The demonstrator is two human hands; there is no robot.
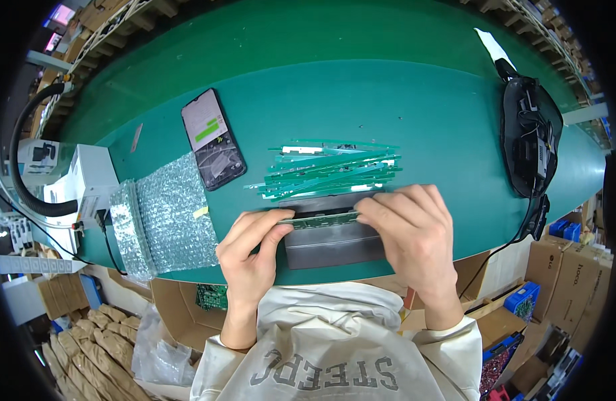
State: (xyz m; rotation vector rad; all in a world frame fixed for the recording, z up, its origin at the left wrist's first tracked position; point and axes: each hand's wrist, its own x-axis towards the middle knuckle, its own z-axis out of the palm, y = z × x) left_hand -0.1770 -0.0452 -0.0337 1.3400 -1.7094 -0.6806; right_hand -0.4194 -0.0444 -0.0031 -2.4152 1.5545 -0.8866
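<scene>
Between both hands a narrow green circuit board strip [325,220] is held level by its two ends. My left hand [249,244] pinches the left end with thumb and fingers, and my right hand [415,230] pinches the right end. Directly below and behind the strip sits a dark grey block-like holder [335,252] near the table's front edge. Its upper face has a dark recess, partly hidden by the strip, so I cannot tell whether the strip touches it. Just beyond lies a loose pile of green circuit board strips [331,170].
A phone [214,140] with a cracked-looking lower part lies left of the pile. Beside it is bubble wrap [164,217]. A white box-shaped device with a black hose [97,177] stands far left. At the right rests a black pouch [532,137] with a cable. Below the edge is a cardboard box [181,314].
</scene>
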